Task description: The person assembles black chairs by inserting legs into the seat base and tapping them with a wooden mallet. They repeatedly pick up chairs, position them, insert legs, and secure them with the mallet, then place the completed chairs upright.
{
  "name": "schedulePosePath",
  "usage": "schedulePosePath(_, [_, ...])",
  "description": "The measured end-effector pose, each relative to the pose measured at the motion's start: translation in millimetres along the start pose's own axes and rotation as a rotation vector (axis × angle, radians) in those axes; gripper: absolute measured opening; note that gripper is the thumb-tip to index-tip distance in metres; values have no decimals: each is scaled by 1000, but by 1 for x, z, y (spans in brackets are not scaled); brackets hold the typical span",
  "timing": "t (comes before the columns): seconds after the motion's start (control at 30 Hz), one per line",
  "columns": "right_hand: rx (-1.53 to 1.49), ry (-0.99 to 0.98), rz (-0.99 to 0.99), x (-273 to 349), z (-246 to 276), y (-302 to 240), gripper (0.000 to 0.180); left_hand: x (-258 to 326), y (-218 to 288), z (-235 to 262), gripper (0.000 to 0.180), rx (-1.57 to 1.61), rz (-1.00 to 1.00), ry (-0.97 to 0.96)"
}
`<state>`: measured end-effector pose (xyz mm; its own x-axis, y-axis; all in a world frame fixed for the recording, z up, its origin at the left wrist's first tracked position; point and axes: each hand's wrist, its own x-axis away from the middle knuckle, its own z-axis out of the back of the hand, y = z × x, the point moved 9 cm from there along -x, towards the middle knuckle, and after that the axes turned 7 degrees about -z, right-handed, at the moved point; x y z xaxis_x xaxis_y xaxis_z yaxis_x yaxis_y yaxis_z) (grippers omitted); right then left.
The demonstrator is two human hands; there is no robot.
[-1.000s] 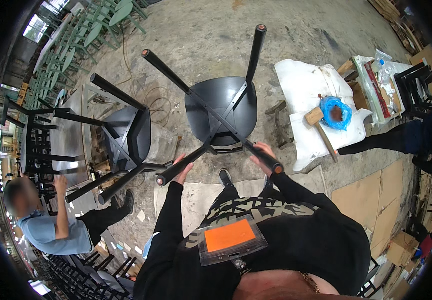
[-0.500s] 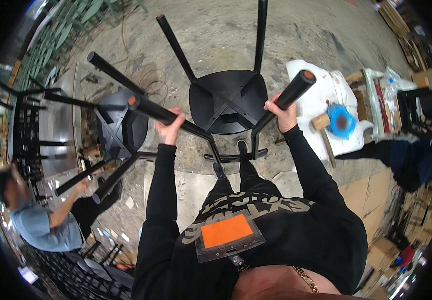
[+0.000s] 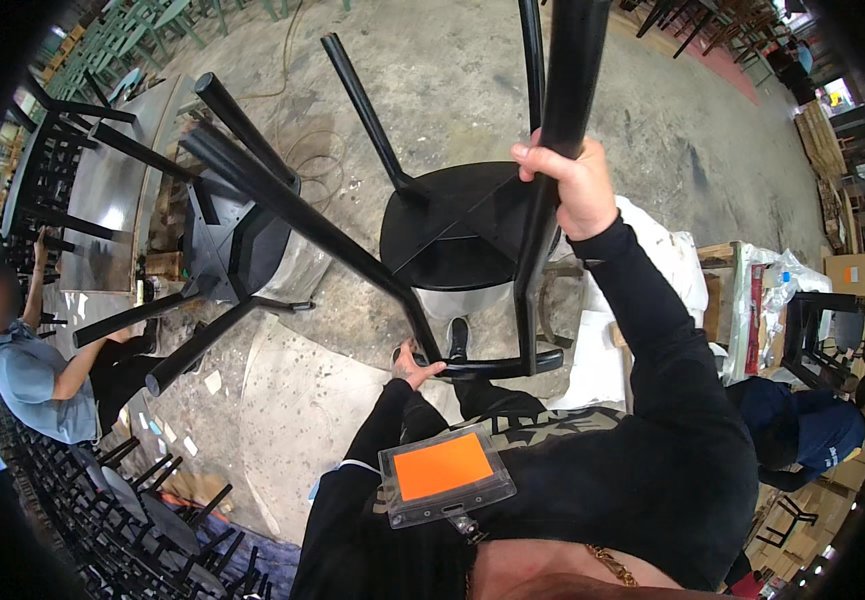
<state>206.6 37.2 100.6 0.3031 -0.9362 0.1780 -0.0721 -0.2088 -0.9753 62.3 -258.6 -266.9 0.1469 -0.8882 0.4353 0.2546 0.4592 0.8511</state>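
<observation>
A black chair [image 3: 452, 225] is upside down in front of me, its legs pointing up and crossed braces showing on the underside of its seat. My right hand [image 3: 577, 185] wraps round the near right leg, thumb across it. Down by my feet, my left hand [image 3: 415, 368] grips the left end of the chair's curved back rail [image 3: 502, 364], near where an upright meets it; some of its fingers are hidden. To the left stands a second upturned black chair [image 3: 237, 240], apart from both my hands.
A person in a blue shirt [image 3: 32, 375] sits at the left beside the second chair. White sheeting [image 3: 597, 350] lies at right, near a wrapped stack [image 3: 757, 300]. Another person in dark blue [image 3: 802, 425] bends at far right. Piled black chairs [image 3: 142, 500] fill the lower left.
My left hand has left the near left leg and taken hold of the back rail. The right hand stays on its leg, now higher in view. A mallet and blue bag are out of sight.
</observation>
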Motion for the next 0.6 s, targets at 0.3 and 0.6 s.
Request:
schedulePosePath(0.3, [7, -35, 224, 141, -11, -174, 15, 28, 47, -1, 30, 505, -153, 263])
schedulePosePath(0.6, [540, 235, 729, 448, -81, -285, 14, 122, 172, 88, 19, 688, -678, 27])
